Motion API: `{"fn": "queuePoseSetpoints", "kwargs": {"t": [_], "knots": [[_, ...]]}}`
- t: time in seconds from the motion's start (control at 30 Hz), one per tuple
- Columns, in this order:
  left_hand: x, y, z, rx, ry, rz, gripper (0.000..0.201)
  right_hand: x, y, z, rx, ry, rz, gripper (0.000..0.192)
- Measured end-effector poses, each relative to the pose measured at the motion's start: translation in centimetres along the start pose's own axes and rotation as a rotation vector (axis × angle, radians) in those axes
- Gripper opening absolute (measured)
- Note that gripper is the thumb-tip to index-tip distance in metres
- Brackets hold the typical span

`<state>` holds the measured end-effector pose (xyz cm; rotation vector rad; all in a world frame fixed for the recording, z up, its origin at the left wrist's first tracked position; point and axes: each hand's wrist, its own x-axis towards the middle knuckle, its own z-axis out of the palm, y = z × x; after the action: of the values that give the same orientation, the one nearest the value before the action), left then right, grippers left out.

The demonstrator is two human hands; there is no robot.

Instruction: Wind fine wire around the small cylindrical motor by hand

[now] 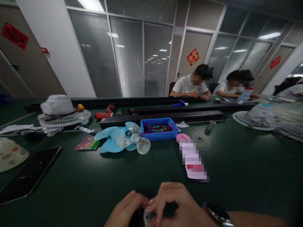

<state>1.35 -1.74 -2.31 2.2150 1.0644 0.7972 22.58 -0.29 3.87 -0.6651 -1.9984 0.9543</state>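
Both hands are working at the worktop's (71,189) near edge: my right hand (175,205) and left hand (123,209) are pinching fingers onto a small round metal part (148,217). Mostly hidden, it is risking slipping off that edge.

Counted: two hands (132,209) (174,205), one blue bin (159,129), two fan blades (111,140) (137,142), one red drill (105,113), two seated people (191,85) (236,86), one dark tablet (28,175).
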Motion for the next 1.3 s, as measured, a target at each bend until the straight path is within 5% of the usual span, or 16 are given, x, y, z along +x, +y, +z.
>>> {"fn": "queuePoseSetpoints", "kwargs": {"t": [0.17, 0.53, 0.83, 1.07, 1.3], "knots": [[-0.2, -0.7, 0.7, -0.010, 0.048, 0.059, 0.025, 0.0, -0.6, 0.2, -0.022, 0.002, 0.038, 0.015], [-0.2, 2.4, -0.5, -0.004, 0.063, -0.057, 0.020, 0.8, -0.5, -0.3, -0.015, -0.082, -0.090, 0.011], [-0.4, 2.2, -0.4, -0.012, 0.098, -0.017, 0.035, 0.5, -0.4, 0.0, 0.249, -0.079, 0.297, 0.022], [0.0, 2.5, -0.5, -0.025, 0.082, -0.034, 0.035, 0.9, -0.7, -0.6, -0.010, -0.083, 0.040, 0.013], [-0.6, 3.0, -0.5, -0.096, 0.048, -0.129, 0.028, 0.5, -0.9, -0.3, -0.062, -0.067, 0.052, 0.008]]}}
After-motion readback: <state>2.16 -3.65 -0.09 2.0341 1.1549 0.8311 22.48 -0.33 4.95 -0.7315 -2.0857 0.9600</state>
